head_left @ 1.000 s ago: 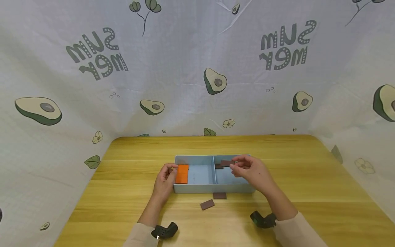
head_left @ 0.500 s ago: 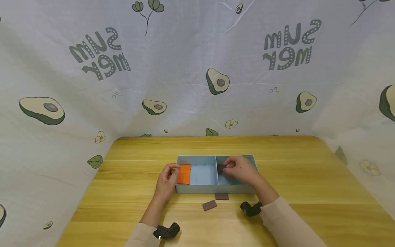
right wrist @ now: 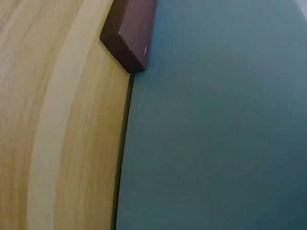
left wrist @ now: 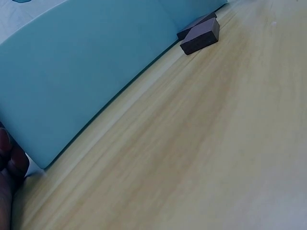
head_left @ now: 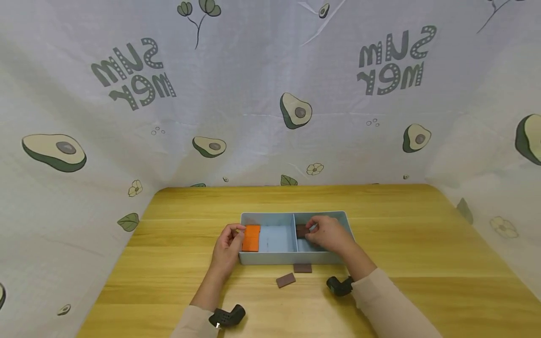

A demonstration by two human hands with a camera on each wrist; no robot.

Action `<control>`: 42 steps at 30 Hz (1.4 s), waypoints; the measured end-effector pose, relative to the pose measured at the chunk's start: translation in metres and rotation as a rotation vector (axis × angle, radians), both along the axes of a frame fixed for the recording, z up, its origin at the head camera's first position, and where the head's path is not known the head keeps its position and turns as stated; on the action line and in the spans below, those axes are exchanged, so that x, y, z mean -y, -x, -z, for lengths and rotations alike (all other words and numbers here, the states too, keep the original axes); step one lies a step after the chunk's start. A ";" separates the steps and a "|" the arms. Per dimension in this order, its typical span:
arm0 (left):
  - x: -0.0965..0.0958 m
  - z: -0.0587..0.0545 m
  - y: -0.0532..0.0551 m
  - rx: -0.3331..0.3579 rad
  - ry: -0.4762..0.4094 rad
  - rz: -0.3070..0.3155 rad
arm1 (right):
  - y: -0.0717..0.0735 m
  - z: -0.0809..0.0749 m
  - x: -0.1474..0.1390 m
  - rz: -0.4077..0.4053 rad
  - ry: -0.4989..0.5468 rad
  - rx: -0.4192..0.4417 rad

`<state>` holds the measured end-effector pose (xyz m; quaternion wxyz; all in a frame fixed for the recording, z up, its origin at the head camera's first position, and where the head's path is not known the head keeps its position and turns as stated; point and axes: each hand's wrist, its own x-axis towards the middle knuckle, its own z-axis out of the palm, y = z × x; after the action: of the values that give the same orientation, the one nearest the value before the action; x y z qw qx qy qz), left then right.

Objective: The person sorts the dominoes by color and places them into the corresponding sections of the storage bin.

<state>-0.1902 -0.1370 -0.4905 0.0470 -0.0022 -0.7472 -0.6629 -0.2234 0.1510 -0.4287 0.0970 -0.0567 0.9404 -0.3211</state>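
Observation:
A light blue two-compartment box point(head_left: 268, 258) lies across the table. My left hand point(head_left: 226, 249) grips its left wall, thumb toward the near side and fingers over the rim. Just inside that wall, orange blocks point(head_left: 251, 238) lie together in the left compartment. My right hand point(head_left: 331, 233) reaches down into the right compartment and pinches a flat brown block against the divider point(head_left: 295, 233). Brown blocks point(head_left: 301, 230) show there beside my fingertips, partly covered by the hand. The right wrist view shows the box's outer wall point(right wrist: 216, 120), not the fingers.
Two more brown blocks lie on the wooden table point(head_left: 169, 281) in front of the box: one block point(head_left: 302, 268) at its front wall, another block point(head_left: 286, 280) slightly nearer and turned at an angle. A patterned white cloth point(head_left: 253, 70) hangs behind the table.
My right hand has carried a brown block leftward and down into the right compartment, beside the divider. The left hand has kept its hold on the box's left wall.

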 end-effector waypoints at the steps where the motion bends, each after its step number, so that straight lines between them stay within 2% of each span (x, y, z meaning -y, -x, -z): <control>1: 0.000 0.000 0.000 0.001 -0.001 0.000 | 0.000 0.000 0.001 0.001 -0.011 -0.003; 9: 0.000 0.000 0.000 -0.007 -0.004 -0.001 | 0.002 0.001 0.004 -0.002 -0.111 -0.049; 27: 0.000 -0.001 -0.001 0.003 -0.011 -0.003 | 0.000 0.000 0.007 0.040 -0.129 -0.047; 33: 0.000 0.000 0.000 -0.010 -0.016 0.002 | -0.001 0.000 0.004 0.064 -0.124 -0.094; 36: -0.001 -0.001 -0.001 -0.015 -0.016 0.002 | -0.004 -0.001 0.003 0.096 -0.115 -0.166; 38: -0.001 -0.001 -0.001 -0.016 -0.009 0.002 | -0.007 -0.002 0.003 0.128 -0.087 -0.250; 40: 0.000 -0.001 -0.001 -0.015 -0.006 0.000 | -0.012 -0.002 0.004 0.161 -0.043 -0.381; 42: 0.001 -0.001 -0.001 -0.012 -0.005 0.001 | -0.017 -0.001 0.004 0.178 0.017 -0.555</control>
<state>-0.1893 -0.1378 -0.4894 0.0514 -0.0065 -0.7453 -0.6647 -0.2069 0.1471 -0.4278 -0.1929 -0.0606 0.9296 -0.3083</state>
